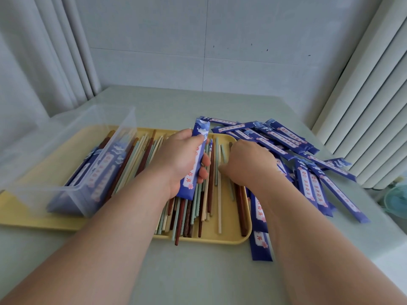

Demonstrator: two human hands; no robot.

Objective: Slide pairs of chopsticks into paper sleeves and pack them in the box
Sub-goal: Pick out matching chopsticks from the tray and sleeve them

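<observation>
Progress is judged partial: some sleeved pairs [103, 172] are stacked in the clear box [66, 195] near the worktop's [198, 274] left edge, while many bare chopsticks [208, 194] are left on the yellow tray [222, 237] and empty sleeves [286, 139] are heaped toward the right edge. One blue sleeve [196, 155], printed with white waves and red characters, is clasped in the left grip [179, 160] above the tray. The right grip [247, 164] is curled down among the chopsticks; whether anything is caught cannot be told.

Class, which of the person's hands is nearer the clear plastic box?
Left. The left hand, holding a blue sleeve, is right of the box; the right hand is farther right, near the loose sleeves.
</observation>
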